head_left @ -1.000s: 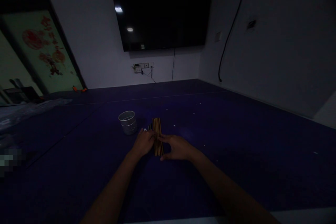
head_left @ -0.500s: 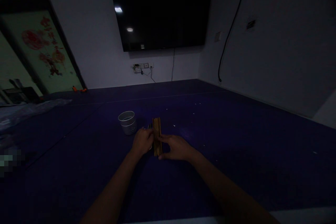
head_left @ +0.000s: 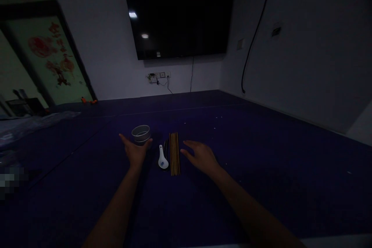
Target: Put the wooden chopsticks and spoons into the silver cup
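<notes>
A grey round cup-like holder (head_left: 141, 133) stands on the dark blue surface. My left hand (head_left: 136, 152) is at its near side with thumb and fingers spread around it; whether they touch it I cannot tell. To the right of that hand lies a white spoon (head_left: 162, 159) with a small blue mark in its bowl. Thin dark utensils (head_left: 165, 147) lie beside the spoon, partly hidden by it. Several wooden chopsticks (head_left: 174, 154) lie side by side in a neat row. Just right of them my right hand (head_left: 200, 155) hovers, fingers apart and holding nothing.
Small white scraps (head_left: 214, 128) dot the blue surface (head_left: 261, 186). Crumpled clear plastic (head_left: 37, 122) lies at the left. A television (head_left: 183, 19) hangs on the far wall above sockets and cables. A black cable (head_left: 255, 42) runs down the right wall.
Both hands have come off the chopsticks, which now lie flat. My left hand has moved left to the grey holder, uncovering the white spoon. My right hand has drawn slightly right.
</notes>
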